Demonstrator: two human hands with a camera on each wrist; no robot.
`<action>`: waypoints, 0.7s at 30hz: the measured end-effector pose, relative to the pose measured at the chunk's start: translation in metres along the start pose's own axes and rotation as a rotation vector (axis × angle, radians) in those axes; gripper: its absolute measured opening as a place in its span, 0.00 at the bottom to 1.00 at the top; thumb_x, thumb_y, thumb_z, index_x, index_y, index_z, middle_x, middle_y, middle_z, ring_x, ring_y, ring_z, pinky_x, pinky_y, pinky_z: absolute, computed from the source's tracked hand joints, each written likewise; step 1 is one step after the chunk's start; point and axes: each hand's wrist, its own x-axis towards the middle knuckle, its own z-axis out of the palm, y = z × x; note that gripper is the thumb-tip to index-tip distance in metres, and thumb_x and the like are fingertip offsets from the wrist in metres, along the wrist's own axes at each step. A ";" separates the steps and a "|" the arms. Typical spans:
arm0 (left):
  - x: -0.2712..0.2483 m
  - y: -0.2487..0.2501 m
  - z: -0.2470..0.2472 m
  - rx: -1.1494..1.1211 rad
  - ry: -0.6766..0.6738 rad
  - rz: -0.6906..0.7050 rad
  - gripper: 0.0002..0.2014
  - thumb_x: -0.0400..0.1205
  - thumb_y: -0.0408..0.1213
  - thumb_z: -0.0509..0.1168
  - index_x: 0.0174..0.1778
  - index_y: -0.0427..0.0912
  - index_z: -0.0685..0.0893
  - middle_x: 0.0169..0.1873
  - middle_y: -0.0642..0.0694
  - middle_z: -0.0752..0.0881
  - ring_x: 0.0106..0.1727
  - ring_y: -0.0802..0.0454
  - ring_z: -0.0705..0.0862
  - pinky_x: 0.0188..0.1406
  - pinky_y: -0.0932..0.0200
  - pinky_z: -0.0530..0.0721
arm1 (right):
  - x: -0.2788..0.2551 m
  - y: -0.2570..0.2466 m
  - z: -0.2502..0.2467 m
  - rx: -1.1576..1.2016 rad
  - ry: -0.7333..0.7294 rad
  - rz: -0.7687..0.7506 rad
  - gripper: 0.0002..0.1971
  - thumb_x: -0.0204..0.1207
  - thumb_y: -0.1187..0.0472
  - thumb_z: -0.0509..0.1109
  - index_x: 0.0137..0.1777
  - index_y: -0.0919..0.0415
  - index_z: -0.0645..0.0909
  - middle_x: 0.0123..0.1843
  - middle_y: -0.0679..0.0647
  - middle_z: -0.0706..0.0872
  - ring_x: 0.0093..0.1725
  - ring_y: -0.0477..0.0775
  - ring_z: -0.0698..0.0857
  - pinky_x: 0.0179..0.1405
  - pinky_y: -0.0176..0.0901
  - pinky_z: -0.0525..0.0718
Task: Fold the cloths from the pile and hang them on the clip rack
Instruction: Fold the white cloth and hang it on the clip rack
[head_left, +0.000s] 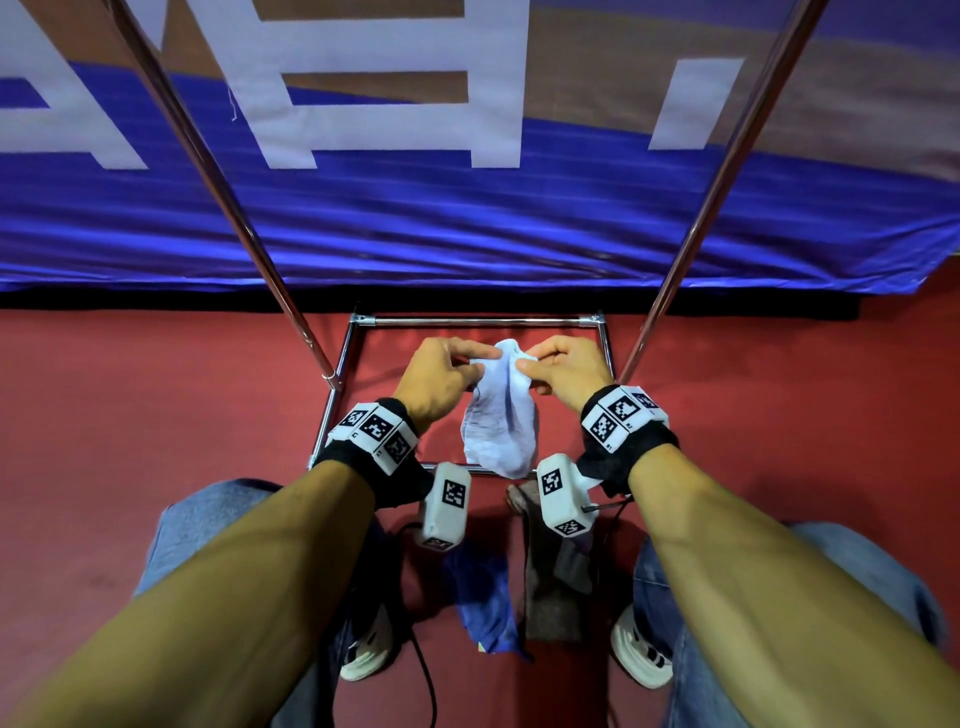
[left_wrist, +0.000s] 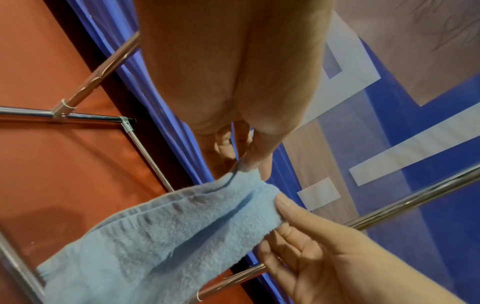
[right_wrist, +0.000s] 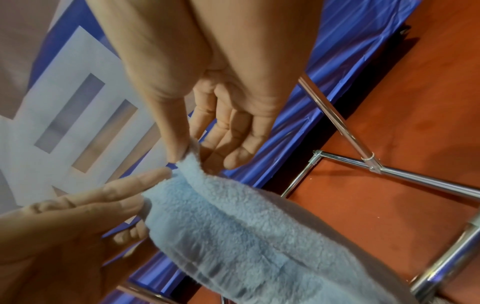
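A light blue terry cloth (head_left: 500, 415) hangs folded lengthwise between both hands, above the base of the metal rack (head_left: 467, 322). My left hand (head_left: 470, 361) pinches its top edge from the left, and my right hand (head_left: 524, 364) pinches the same edge from the right. In the left wrist view the left hand (left_wrist: 249, 164) pinches the top of the cloth (left_wrist: 168, 230), with the right hand (left_wrist: 285, 211) on its right edge. In the right wrist view the right hand (right_wrist: 187, 156) pinches the cloth (right_wrist: 233, 226) while the left hand (right_wrist: 153, 185) holds the edge beside it.
A dark blue cloth (head_left: 485, 597) and a grey cloth (head_left: 553, 571) lie on the red floor between my feet. Two slanted chrome poles (head_left: 218, 182) (head_left: 727, 171) of the rack rise left and right. A blue banner (head_left: 467, 223) hangs behind. A black cable (head_left: 423, 670) runs by my left shoe.
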 end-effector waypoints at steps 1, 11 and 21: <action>0.000 0.001 0.001 -0.013 -0.002 -0.003 0.15 0.79 0.21 0.64 0.57 0.38 0.90 0.51 0.41 0.91 0.55 0.42 0.89 0.61 0.46 0.86 | 0.000 0.000 0.001 0.007 -0.002 0.005 0.08 0.71 0.68 0.78 0.36 0.59 0.82 0.28 0.53 0.85 0.23 0.42 0.84 0.29 0.39 0.83; -0.003 0.009 0.008 -0.202 0.015 -0.025 0.14 0.76 0.15 0.65 0.54 0.30 0.86 0.39 0.36 0.86 0.36 0.52 0.84 0.34 0.65 0.84 | -0.003 -0.004 0.008 0.107 -0.067 0.046 0.07 0.72 0.73 0.75 0.38 0.63 0.81 0.32 0.59 0.85 0.28 0.49 0.87 0.30 0.39 0.88; 0.001 0.007 0.007 -0.294 0.050 -0.049 0.12 0.73 0.16 0.71 0.48 0.33 0.86 0.35 0.41 0.88 0.33 0.54 0.86 0.42 0.60 0.88 | -0.010 -0.018 0.004 0.268 -0.135 0.155 0.10 0.81 0.66 0.65 0.49 0.73 0.84 0.38 0.64 0.87 0.37 0.59 0.88 0.38 0.41 0.89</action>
